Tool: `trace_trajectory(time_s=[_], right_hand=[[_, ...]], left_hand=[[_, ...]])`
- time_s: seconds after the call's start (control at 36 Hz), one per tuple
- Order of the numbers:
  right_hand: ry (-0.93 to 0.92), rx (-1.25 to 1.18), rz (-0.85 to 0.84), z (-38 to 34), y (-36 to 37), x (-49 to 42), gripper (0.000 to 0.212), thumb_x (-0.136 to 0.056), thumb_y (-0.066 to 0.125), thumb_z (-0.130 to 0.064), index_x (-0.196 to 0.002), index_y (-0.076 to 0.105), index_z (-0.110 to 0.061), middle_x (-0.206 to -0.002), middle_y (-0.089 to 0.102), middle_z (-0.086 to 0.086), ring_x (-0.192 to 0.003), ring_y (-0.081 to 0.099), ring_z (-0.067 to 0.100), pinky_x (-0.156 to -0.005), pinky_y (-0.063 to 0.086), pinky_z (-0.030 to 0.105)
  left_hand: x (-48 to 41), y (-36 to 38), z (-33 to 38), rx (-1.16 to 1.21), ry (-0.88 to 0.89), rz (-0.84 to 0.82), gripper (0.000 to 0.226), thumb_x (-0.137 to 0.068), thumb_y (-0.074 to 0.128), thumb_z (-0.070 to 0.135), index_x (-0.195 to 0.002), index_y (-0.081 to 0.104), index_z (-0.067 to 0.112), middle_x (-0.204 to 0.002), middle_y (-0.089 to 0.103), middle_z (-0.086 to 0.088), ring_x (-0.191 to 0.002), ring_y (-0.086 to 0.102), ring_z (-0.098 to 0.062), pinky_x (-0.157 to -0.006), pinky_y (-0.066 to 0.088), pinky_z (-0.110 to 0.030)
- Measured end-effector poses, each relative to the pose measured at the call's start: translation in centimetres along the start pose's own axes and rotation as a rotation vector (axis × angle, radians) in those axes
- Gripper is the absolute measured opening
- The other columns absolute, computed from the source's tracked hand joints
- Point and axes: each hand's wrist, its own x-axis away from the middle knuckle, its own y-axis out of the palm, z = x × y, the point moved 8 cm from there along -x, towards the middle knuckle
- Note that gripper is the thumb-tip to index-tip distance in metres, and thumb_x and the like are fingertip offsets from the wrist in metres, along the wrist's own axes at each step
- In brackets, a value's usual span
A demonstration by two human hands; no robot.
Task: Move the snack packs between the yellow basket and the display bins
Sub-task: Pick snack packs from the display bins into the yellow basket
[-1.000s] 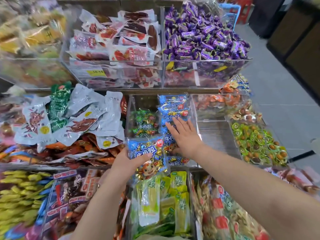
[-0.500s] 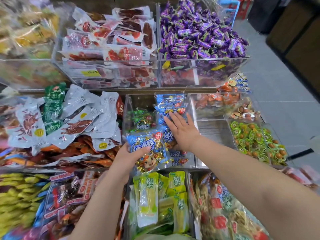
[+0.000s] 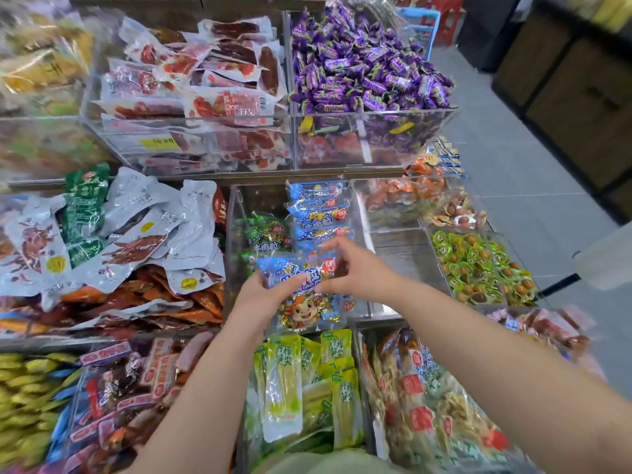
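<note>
Gripping blue snack pack [image 3: 307, 311] | left hand [image 3: 254, 299] fingers curled | right hand [image 3: 355, 268] pinching

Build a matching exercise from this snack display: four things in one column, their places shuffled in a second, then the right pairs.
Things
1. purple-wrapped candies
2. blue snack pack
3. yellow-green packs
4. grey-white pouches

Places
A. middle row, heaped at the left
B. gripped between the left hand and the right hand
C. top row, at the right
D. nearest the camera, just below both hands

Pairs: 1-C; 2-B; 3-D; 4-A
</note>
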Motion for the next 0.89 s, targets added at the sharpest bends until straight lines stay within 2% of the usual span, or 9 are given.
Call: trace_trajectory(time_s=[0.06, 0.14, 0.25, 0.33, 0.47, 0.67, 0.72, 0.78, 0.89], right_hand=[[0.015, -0.068, 0.008, 0.4, -0.9, 0.2, 0.048, -0.066, 0.085, -0.029, -0.094, 0.049, -0.041, -0.084, 0.055, -0.01, -0.063, 0.048, 0.005, -0.062, 0.042, 0.024], [0.026, -0.145, 0.105, 1.1, -3.3, 0.2, 0.045, -0.068, 0.085, -0.021, -0.088, 0.048, -0.037, -0.082, 0.055, -0.001, -0.066, 0.049, 0.012, -0.064, 0.044, 0.025], [0.05, -0.088, 0.276, 2.0, -5.8, -0.3, 0.044, -0.071, 0.083, -0.026, -0.095, 0.046, -0.031, -0.079, 0.056, -0.009, -0.063, 0.047, 0.006, -0.057, 0.038, 0.02], [0.044, 0.035, 0.286, 2.5, -4.8, -1.3, 0.046, -0.072, 0.082, -0.026, -0.097, 0.043, -0.029, -0.089, 0.059, -0.008, -0.068, 0.052, 0.002, -0.055, 0.037, 0.017], [-0.033, 0.447, 0.176, 2.8, -1.2, -2.6, 0.06, -0.073, 0.08, -0.031, -0.123, 0.049, -0.017, -0.124, 0.056, 0.008, -0.108, 0.053, 0.025, -0.087, 0.044, 0.033], [-0.051, 0.579, 0.213, 2.9, -1.9, -2.8, 0.073, -0.07, 0.079, -0.045, -0.131, 0.048, -0.02, -0.126, 0.051, 0.004, -0.121, 0.042, 0.025, -0.1, 0.037, 0.036], [-0.008, 0.461, 0.188, 3.5, -2.2, -2.6, 0.078, -0.071, 0.079, -0.043, -0.137, 0.043, -0.024, -0.131, 0.046, 0.004, -0.126, 0.037, 0.024, -0.106, 0.032, 0.036], [0.01, 0.328, 0.191, 4.0, -2.7, -2.4, 0.071, -0.075, 0.077, -0.035, -0.137, 0.043, -0.027, -0.133, 0.042, 0.005, -0.13, 0.032, 0.025, -0.106, 0.028, 0.032], [0.042, 0.166, 0.227, 4.3, -3.6, -1.2, 0.054, -0.085, 0.068, -0.035, -0.134, 0.047, -0.023, -0.131, 0.045, 0.006, -0.124, 0.042, 0.018, -0.1, 0.032, 0.027]], left_hand=[[0.2, -1.1, 0.2, -0.076, 0.034, 0.077, 0.086, -0.062, 0.071, 0.069, -0.128, 0.05, 0.018, -0.128, 0.052, 0.005, -0.106, 0.051, -0.013, -0.085, 0.041, -0.032], [0.6, -4.0, 0.4, -0.172, 0.068, 0.236, 0.086, -0.079, 0.058, 0.067, -0.142, 0.04, 0.013, -0.144, 0.044, -0.007, -0.125, 0.047, -0.025, -0.096, 0.039, -0.042], [1.6, -7.4, 1.2, -0.158, 0.111, 0.325, 0.082, -0.076, 0.063, 0.066, -0.134, 0.047, 0.011, -0.129, 0.054, -0.009, -0.114, 0.054, -0.026, -0.093, 0.043, -0.041], [2.0, -8.5, 1.5, -0.159, 0.112, 0.32, 0.07, -0.076, 0.068, 0.06, -0.123, 0.054, 0.01, -0.12, 0.058, -0.012, -0.107, 0.057, -0.029, -0.092, 0.047, -0.046], [2.5, -6.6, 1.2, -0.094, 0.123, 0.142, 0.033, -0.074, 0.079, 0.04, -0.093, 0.058, 0.023, -0.093, 0.064, 0.002, -0.088, 0.062, -0.016, -0.073, 0.049, -0.033], [1.8, -2.3, 0.3, -0.212, 0.081, -0.078, 0.075, -0.05, 0.075, 0.064, -0.109, 0.064, 0.018, -0.11, 0.067, -0.013, -0.104, 0.062, -0.031, -0.098, 0.046, -0.05], [1.2, -0.7, 0.3, -0.207, 0.078, -0.139, 0.059, -0.061, 0.08, 0.053, -0.108, 0.065, 0.02, -0.11, 0.068, -0.011, -0.101, 0.064, -0.028, -0.093, 0.05, -0.046], [0.3, 0.8, 0.2, -0.198, 0.093, -0.173, 0.036, -0.075, 0.08, 0.036, -0.105, 0.065, 0.022, -0.103, 0.07, -0.005, -0.086, 0.067, -0.017, -0.075, 0.054, -0.032], [-0.7, 3.8, 0.2, -0.152, 0.169, -0.218, 0.027, -0.083, 0.074, 0.017, -0.104, 0.061, 0.027, -0.094, 0.065, 0.012, -0.067, 0.064, 0.009, -0.054, 0.045, -0.008]])
